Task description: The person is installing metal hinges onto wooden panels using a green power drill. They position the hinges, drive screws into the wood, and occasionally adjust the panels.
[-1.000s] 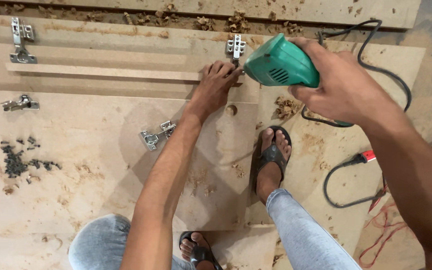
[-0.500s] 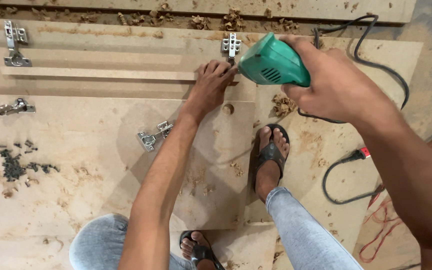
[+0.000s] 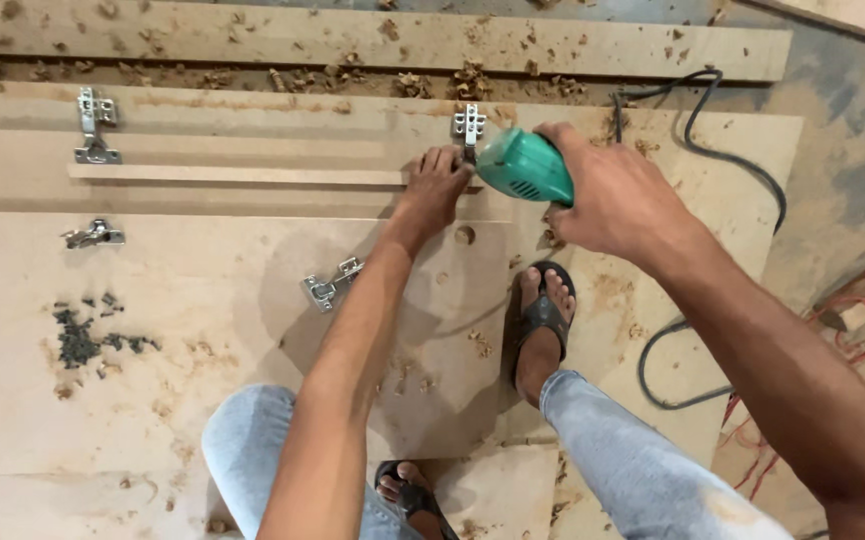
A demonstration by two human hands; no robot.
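so, a green power drill [image 3: 523, 165] is gripped in the right hand [image 3: 618, 195], fingers wrapped tight round the body, nose aimed left at a metal hinge [image 3: 469, 125] on the far wooden panel [image 3: 253, 150]. the left hand [image 3: 438, 190] is pressed flat on that panel just beside the hinge, fingers spread, nothing held. a loose hinge [image 3: 331, 285] is lying nearer, left of the forearm. another hinge [image 3: 93, 125] is mounted at far left, and a pile of dark screws [image 3: 83, 335] is scattered on the near board. a black cord [image 3: 693, 110] is trailing off right.
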